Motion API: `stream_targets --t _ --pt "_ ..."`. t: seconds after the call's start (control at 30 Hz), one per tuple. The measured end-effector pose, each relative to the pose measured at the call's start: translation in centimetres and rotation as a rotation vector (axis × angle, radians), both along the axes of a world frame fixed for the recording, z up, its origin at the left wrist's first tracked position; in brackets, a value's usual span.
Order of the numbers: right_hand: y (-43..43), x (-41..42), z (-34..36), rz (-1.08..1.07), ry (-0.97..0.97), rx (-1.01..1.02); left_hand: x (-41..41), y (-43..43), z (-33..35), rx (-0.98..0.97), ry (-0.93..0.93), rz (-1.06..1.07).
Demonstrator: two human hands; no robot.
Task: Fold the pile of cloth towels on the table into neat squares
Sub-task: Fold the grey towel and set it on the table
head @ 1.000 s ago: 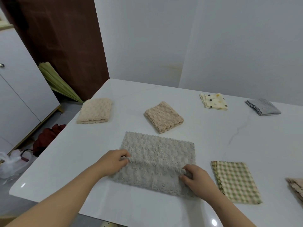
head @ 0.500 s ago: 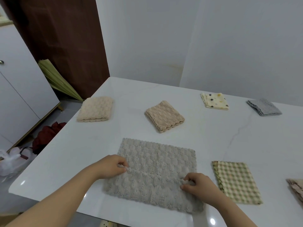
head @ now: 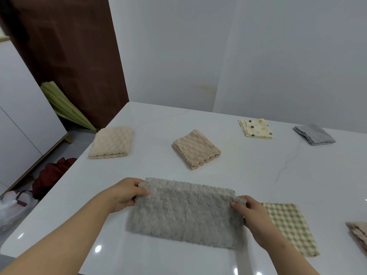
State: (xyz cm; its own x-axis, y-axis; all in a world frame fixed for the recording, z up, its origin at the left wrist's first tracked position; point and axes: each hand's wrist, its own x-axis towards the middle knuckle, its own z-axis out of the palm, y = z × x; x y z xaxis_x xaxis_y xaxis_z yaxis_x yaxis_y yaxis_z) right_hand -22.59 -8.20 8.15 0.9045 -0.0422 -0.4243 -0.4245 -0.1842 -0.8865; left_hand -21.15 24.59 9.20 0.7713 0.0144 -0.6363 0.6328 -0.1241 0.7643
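Grey fluffy towel (head: 184,213) is being pinched at its far corners by the left hand (head: 124,192) and right hand (head: 251,212), probably so its edges line up, near the checked cloth (head: 290,225).

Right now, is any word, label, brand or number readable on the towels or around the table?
None: no text can be read anywhere.
The grey towel, gripped by the left hand and right hand, shows no tag; the polka-dot cloth bears only dots.

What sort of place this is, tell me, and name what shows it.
Probably a home, maybe a dining corner: a white table, a white cabinet, a red cloth and bag on the floor.
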Motion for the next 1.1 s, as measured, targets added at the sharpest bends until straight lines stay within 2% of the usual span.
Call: stream_targets --t 0.2,0.3,0.43,0.67,0.83,1.0,1.1 --pt "1.1 1.4 -0.5 -0.074 0.005 0.013 1.4 -0.6 -0.9 0.000 -0.004 0.072" --pt "1.4 2.3 -1.0 -0.097 0.003 -0.049 2.0 -0.6 -1.4 0.048 -0.013 0.062" --pt "1.7 3.0 -1.8 -0.070 -0.007 -0.190 2.6 -0.9 -2.5 0.227 -0.047 0.045" --pt "2.3 3.6 -2.3 -0.105 -0.011 -0.294 2.9 -1.9 -3.2 0.468 -0.189 0.024" --pt "2.6 3.8 -2.0 -0.054 -0.017 -0.428 3.1 -2.3 -3.6 0.598 -0.221 -0.051" --pt "2.8 3.6 -2.2 -0.069 -0.021 -0.479 3.1 -2.6 -3.8 0.687 -0.227 -0.057" --pt "2.8 3.1 -2.4 -0.113 -0.027 -0.510 2.5 -3.5 -3.4 0.906 -0.250 -0.089"
